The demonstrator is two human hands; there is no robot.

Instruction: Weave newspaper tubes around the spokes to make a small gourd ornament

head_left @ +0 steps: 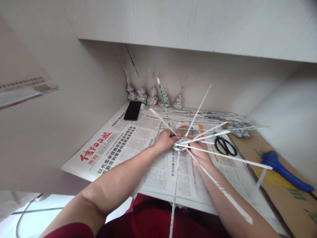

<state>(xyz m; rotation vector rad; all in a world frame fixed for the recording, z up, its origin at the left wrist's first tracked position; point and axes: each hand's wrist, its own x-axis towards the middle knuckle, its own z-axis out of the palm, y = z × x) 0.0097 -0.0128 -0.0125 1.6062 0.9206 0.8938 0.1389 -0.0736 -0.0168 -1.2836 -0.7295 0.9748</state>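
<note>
Between my two hands is a small round woven paper piece [179, 144], with several rolled paper strips [223, 154] sticking out of it in all directions. My left hand [165, 141] grips its left edge, fingers closed. On the other side my right hand [200, 152] closes round it, partly hidden behind the strips. Some strips point up toward the back wall, others reach right, and one hangs down toward my lap. Newspaper sheets [158, 178] cover the surface below.
Several gourd-shaped woven paper pieces [153, 96] stand along the back wall, with a black phone [132, 110] before them. A bundle of paper rods [198, 115] lies behind my hands. Black-handled scissors [226, 146] and a blue glue gun [284, 172] on cardboard [292, 205] are at right. An overhead panel [188, 26] juts out.
</note>
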